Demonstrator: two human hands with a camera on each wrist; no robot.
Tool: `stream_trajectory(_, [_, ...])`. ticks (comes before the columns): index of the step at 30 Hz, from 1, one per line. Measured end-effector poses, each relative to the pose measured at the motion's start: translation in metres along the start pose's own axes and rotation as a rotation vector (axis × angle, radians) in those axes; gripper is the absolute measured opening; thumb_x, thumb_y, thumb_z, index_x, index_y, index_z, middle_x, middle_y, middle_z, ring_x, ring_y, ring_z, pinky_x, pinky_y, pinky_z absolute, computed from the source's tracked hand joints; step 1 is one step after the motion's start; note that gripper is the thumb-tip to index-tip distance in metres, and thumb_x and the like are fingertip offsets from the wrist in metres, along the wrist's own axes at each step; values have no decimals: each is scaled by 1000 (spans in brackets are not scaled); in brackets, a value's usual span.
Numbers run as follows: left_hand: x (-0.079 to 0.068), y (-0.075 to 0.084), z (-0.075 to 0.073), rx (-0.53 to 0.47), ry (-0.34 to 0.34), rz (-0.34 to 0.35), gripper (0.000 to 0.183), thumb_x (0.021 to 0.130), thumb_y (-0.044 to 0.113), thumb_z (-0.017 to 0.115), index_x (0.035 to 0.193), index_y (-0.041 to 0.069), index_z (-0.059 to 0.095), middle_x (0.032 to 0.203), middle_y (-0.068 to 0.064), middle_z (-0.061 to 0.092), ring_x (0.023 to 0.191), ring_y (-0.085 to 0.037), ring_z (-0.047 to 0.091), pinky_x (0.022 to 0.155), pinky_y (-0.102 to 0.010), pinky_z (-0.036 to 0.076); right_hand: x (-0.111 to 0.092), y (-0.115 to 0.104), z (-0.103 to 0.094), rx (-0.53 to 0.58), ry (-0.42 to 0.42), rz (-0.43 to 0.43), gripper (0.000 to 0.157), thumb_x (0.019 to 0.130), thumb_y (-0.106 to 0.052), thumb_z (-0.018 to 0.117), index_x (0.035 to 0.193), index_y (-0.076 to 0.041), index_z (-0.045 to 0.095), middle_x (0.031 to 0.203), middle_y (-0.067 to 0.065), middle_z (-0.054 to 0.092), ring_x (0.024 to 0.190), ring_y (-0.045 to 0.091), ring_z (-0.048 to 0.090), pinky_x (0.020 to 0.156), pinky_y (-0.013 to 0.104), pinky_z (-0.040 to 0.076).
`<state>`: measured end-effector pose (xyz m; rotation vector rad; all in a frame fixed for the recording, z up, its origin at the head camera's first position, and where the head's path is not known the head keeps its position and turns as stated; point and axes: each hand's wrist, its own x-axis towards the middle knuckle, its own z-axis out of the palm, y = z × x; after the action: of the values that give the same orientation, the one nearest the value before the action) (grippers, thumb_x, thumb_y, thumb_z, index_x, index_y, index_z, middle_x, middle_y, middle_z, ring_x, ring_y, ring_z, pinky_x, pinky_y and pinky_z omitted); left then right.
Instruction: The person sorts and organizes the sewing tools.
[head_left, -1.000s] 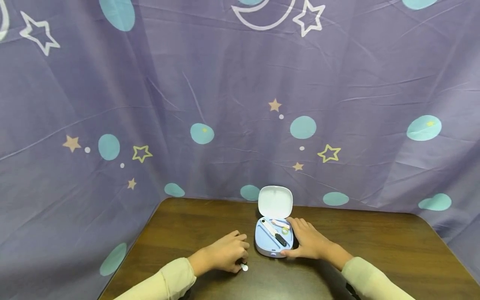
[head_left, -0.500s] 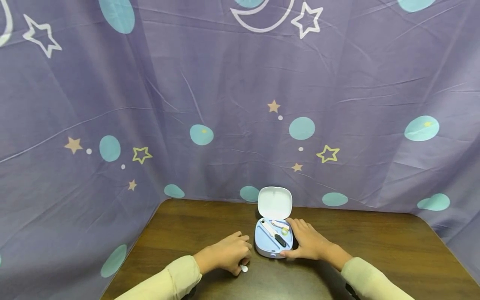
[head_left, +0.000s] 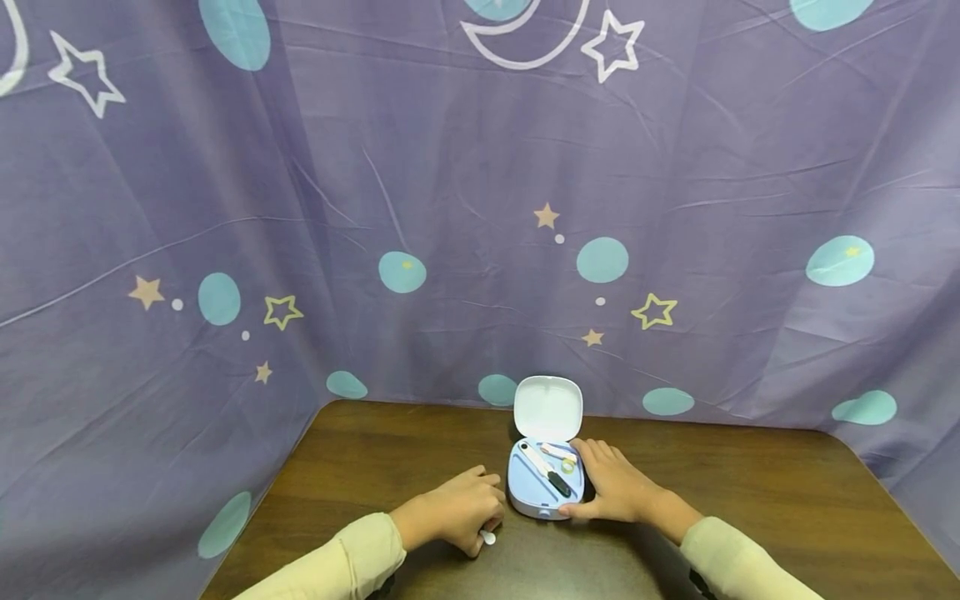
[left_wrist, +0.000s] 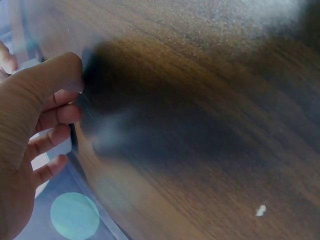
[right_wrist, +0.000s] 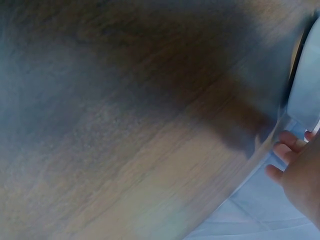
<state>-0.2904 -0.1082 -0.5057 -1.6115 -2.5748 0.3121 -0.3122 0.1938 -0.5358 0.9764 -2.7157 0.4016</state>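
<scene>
My left hand (head_left: 463,510) is low over the table, left of a light-blue case, with fingers curled. It holds a small white piece (head_left: 488,537) whose rounded tip shows below the fingers; the rest is hidden. In the left wrist view the thumb and forefinger of the left hand (left_wrist: 37,105) come together. My right hand (head_left: 618,483) grips the right side of the case (head_left: 528,502), thumb at the front and fingers toward the back. The white lid (head_left: 548,408) stands raised. Inside lie a white tool with a black end (head_left: 557,482), a smaller white piece (head_left: 557,452) and a yellowish ring (head_left: 567,466).
The case stands on a dark brown wooden table (head_left: 735,492). Behind and left of the table hangs a purple curtain (head_left: 465,200) with stars and turquoise spots. A whitish spot (left_wrist: 261,210) shows on the wood in the left wrist view.
The left hand has shifted slightly right, closer to the case, with the white piece still in it. The right hand keeps its grip on the case. The head view has tilted slightly.
</scene>
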Motion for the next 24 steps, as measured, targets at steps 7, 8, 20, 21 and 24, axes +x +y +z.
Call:
stream_trajectory(7, [-1,-6,3,-2,46,13,27,56,29,85,63,29,59,69,23,48,73,-2,41,68,-22,32,-1,1,-1,-40,36,-37,102,76,-81,64,137,-1,49,124,10,57,117,23,54,100,48,44])
stream_trajectory(8, [-2,-7,2,-7,51,8,27,56,28,84,64,29,59,69,23,48,73,-2,41,68,-22,32,-1,1,-1,-40,38,-41,102,76,-81,64,137,-1,49,125,11,57,117,23,53,101,48,44])
stream_trajectory(20, [14,-28,-36,52,175,-54,20,63,28,81,64,26,61,71,16,55,76,-8,47,73,-25,36,0,1,0,-44,40,-42,102,77,-81,63,138,-2,49,124,9,57,117,22,54,102,48,44])
stream_trajectory(21, [17,-29,-40,63,186,-59,20,64,28,80,65,26,61,73,16,56,77,-9,48,73,-26,37,0,2,0,-43,36,-38,102,77,-81,63,139,-2,48,125,9,57,118,22,53,102,48,44])
stream_trajectory(24, [26,-33,-51,75,204,-72,18,65,27,79,68,26,62,75,15,58,81,-9,51,75,-26,38,0,2,0,-34,24,-29,102,77,-81,62,139,-1,48,127,10,56,120,24,53,104,50,43])
